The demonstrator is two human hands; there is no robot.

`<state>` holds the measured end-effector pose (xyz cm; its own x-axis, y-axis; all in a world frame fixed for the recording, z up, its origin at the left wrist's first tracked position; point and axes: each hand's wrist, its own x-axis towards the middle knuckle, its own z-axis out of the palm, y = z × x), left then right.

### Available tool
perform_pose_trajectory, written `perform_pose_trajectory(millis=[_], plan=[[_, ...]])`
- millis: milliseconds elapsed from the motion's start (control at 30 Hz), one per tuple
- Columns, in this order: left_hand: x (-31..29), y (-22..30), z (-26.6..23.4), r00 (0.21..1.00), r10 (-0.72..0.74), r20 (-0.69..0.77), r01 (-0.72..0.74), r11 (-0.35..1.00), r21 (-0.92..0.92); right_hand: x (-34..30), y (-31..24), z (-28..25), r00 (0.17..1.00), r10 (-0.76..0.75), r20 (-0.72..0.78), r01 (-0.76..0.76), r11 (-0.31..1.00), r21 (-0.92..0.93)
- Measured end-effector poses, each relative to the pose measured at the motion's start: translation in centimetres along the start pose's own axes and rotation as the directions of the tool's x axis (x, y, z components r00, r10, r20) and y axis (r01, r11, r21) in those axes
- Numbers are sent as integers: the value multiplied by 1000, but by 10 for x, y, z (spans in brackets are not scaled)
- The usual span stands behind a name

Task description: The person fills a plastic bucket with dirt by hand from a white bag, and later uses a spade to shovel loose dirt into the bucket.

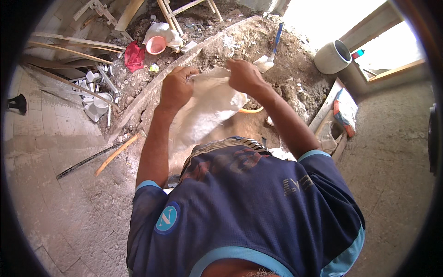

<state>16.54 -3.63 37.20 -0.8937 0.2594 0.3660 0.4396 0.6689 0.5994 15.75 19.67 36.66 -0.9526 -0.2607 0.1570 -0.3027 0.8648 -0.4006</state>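
A white woven sack (203, 113) hangs in front of me, its upper edge stretched between my two hands. My left hand (177, 87) is closed on the edge at the left, fingers curled in. At the right, my right hand (244, 77) grips the same edge with the fingers bent over it. The sack drops down toward my body, and its lower end is partly hidden behind my shirt. A curved yellow-orange thing (251, 110) shows just beside the sack, below my right hand; most of it is covered.
Rubble and soil cover the ground ahead, crossed by a long low ledge (207, 44). A blue-handled shovel (276, 44) stands beyond my right hand. A pale round container (333, 57) sits by the window. To the left are a pink bucket (156, 45), wood strips (74, 48) and white pipe pieces (98, 105).
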Motion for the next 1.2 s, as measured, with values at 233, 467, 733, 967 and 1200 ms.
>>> perform_pose_trajectory(millis=[233,467,733,967,1200], plan=[[-7,-23,-39,992,-17,126,5,995,99,14,86,-33,947,275,165,-269,961,-60],[5,22,-32,996,-71,52,70,997,19,1,-15,-42,985,-119,121,93,975,200],[4,36,-39,991,134,7,-134,991,-16,20,-47,-41,923,-296,-247,297,954,-34],[-15,-3,-79,992,-29,119,25,999,34,27,-3,-54,966,-125,228,153,982,-110],[-21,-1,-84,997,78,26,-79,996,46,26,-36,-62,999,-36,35,29,983,181]])
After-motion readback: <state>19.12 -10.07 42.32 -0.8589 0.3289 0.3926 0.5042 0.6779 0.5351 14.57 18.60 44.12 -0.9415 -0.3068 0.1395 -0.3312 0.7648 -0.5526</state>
